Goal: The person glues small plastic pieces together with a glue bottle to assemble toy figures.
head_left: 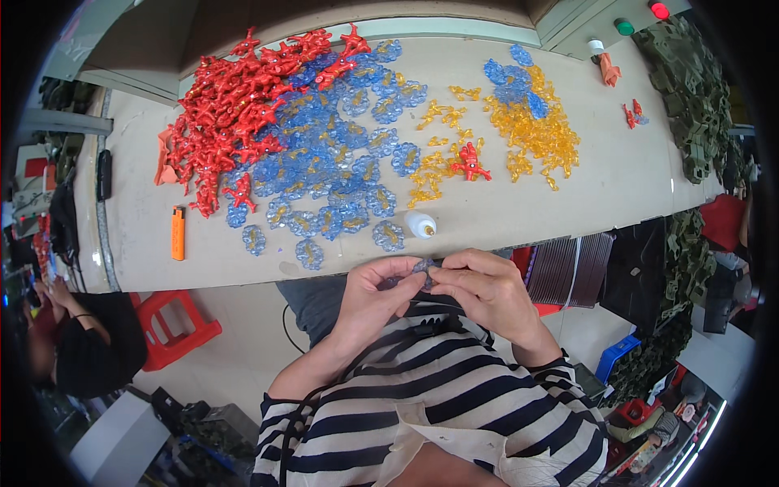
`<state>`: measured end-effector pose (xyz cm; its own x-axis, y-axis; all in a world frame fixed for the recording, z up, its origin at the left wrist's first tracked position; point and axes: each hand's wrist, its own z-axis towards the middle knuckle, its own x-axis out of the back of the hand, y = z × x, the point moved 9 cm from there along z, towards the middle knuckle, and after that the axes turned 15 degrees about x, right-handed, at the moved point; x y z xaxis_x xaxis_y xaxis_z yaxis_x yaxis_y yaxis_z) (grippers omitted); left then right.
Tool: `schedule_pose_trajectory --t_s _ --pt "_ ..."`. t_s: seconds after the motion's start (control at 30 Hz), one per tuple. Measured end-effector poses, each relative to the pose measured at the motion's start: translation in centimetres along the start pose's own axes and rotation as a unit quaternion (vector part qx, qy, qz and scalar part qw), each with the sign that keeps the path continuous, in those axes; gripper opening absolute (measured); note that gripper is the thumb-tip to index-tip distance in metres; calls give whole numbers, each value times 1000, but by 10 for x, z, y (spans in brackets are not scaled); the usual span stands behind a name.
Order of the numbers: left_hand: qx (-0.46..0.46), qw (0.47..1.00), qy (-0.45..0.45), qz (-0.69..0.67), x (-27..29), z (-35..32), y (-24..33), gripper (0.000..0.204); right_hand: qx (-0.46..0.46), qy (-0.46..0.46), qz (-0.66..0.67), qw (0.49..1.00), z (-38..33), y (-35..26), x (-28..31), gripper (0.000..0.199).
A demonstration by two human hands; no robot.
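Just off the table's front edge, my left hand [381,292] pinches a translucent blue plastic piece [423,266]. My right hand [483,288] closes its fingertips on the same piece from the other side; whether a smaller part is between them is hidden. A white squeeze bottle [420,225] lies near my hands, its tip toward me. Left of it spread many translucent blue pieces [312,150], several with yellow parts on them. Small yellow-orange plastic parts [540,126] form a pile farther right. One red plastic figure [470,162] lies among loose yellow parts.
A heap of red figures [235,105] covers the table's far left. An orange lighter [178,234] lies near the front left edge. At the right are a small red-and-blue piece [634,114] and dark green plastic parts [686,97]. A red stool [174,325] stands below; another person [77,325] sits left.
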<state>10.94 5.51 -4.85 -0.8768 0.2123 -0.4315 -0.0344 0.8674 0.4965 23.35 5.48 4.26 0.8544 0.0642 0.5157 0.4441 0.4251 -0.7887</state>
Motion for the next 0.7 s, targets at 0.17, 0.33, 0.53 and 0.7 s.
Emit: schedule_pose_trajectory --t_s 0.17,0.33,0.53,0.7 --pt "-14 1000 16 10 1 0 -1 13 52 -6 -33 998 0 -6 -2 29" --pt "-29 998 38 37 1 -3 3 13 58 10 -33 998 0 -10 -6 29" --pt "-44 996 49 65 5 -11 9 14 67 15 -26 997 1 -13 -6 28" --pt "-75 991 77 78 14 -23 24 15 87 34 -12 996 7 -19 -7 26"
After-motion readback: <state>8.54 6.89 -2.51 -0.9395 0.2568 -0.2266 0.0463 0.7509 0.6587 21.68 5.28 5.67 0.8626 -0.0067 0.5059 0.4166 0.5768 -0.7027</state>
